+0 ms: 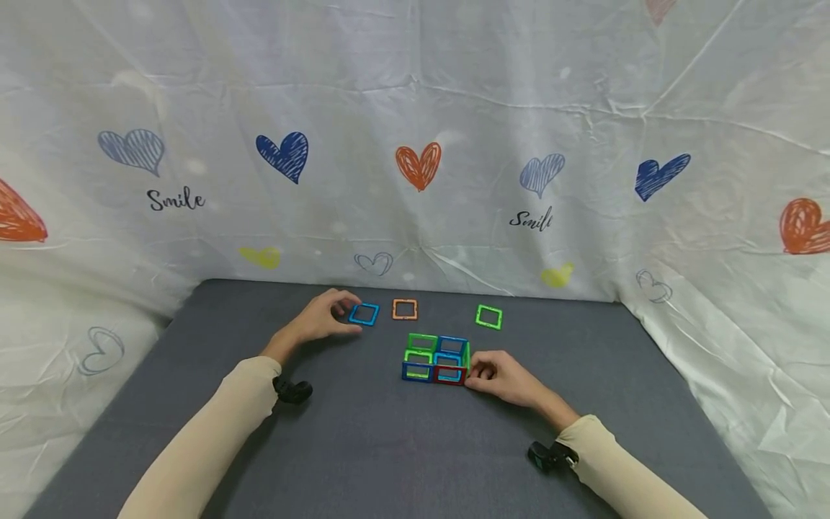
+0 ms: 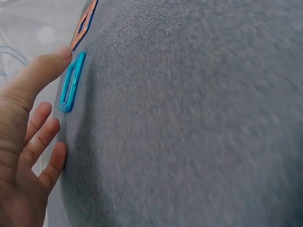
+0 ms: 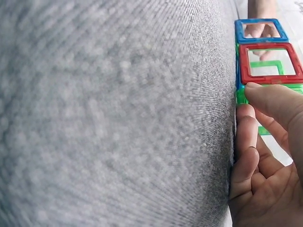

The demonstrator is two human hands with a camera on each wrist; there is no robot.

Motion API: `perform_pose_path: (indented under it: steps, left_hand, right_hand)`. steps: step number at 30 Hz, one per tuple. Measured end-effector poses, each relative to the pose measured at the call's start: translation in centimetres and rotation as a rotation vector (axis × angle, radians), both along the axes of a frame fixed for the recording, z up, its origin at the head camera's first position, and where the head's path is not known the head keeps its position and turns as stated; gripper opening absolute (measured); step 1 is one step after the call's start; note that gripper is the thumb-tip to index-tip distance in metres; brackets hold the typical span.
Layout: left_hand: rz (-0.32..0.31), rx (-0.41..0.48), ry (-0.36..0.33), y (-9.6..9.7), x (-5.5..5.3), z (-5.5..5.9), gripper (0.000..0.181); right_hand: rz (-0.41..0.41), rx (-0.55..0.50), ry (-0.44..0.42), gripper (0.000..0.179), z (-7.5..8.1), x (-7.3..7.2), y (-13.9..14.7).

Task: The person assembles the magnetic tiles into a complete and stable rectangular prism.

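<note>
A blue square magnetic tile [image 1: 364,314] lies flat on the table at the back. Around its left side my left hand [image 1: 327,315] is spread, thumb and fingers apart with nothing between them. In the left wrist view the thumb tip overlaps the top of the blue tile [image 2: 72,85]. Right of centre stands a low box frame of joined magnetic tiles [image 1: 434,358], in green, blue and red. My right hand [image 1: 502,376] grips its right end. In the right wrist view the thumb tip is at the corner of the red tile [image 3: 271,79], with the other fingers curled below.
An orange square tile [image 1: 405,310] lies right of the blue one, and a green square tile [image 1: 489,317] lies farther right, behind the box frame. A white cloth with printed hearts [image 1: 418,166] hangs behind the grey table [image 1: 376,447].
</note>
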State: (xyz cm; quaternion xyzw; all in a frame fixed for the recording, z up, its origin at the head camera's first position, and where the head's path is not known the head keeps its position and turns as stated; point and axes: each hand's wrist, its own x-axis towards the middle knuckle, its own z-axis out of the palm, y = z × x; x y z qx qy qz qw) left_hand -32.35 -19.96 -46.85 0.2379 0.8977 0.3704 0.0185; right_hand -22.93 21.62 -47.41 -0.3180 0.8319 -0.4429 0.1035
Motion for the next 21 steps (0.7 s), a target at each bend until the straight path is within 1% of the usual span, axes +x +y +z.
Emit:
perform_pose_path:
  steps: [3,11,21]
  left_hand:
    - [0.022,-0.012,-0.008,0.4,-0.3,0.1,0.053]
    - [0.028,-0.018,0.003,1.0,-0.3,0.1,0.042]
    - [0.026,-0.05,0.014,1.3,-0.6,-0.7,0.035]
  right_hand:
    - [0.005,0.002,-0.004,0.004,-0.1,-0.2,0.1]
    - [0.003,-0.013,-0.026,0.004,0.0,-0.3,0.0]
    - [0.009,0.013,-0.025,0.004,-0.2,-0.4,0.1]
